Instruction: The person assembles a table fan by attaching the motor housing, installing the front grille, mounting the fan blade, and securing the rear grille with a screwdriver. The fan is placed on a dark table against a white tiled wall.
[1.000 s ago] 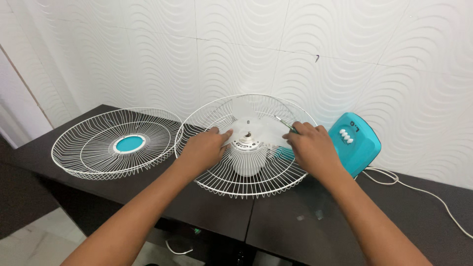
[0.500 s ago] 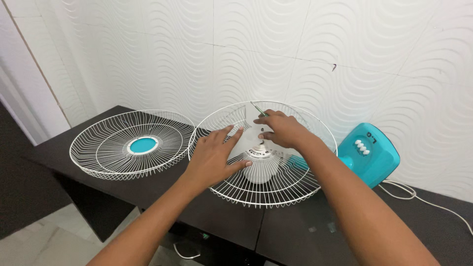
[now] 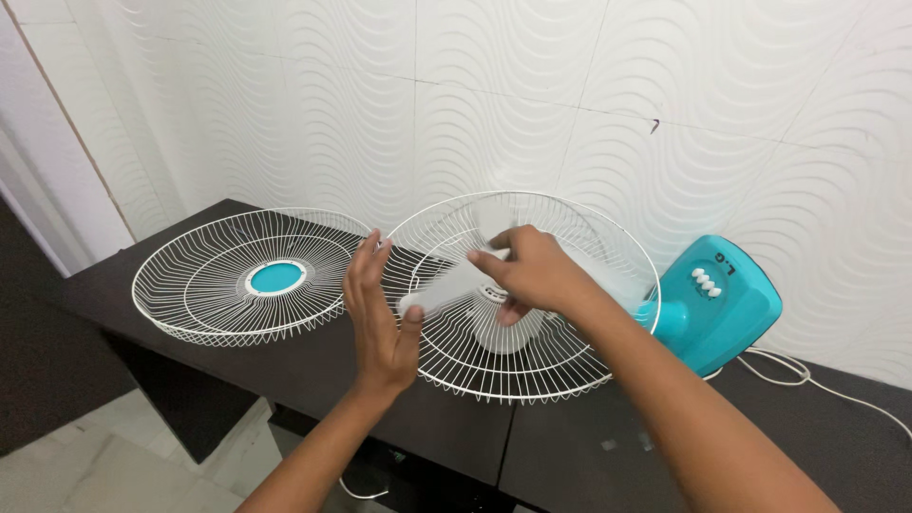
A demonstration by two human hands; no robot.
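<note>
Gripping translucent plastic fan blade (image 3: 456,285)

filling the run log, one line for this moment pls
left hand: open, on blade tip | right hand: over hub | rear grille: on table

Toward the table's (image 3: 313,366) left end, the loose grille (image 3: 242,275); just right of it, mid-table, the rear grille (image 3: 532,370) with the blade (image 3: 446,290) inside — fan base (image 3: 727,304) behind-right by the wall, cord (image 3: 826,385) trailing toward the right edge.
</note>
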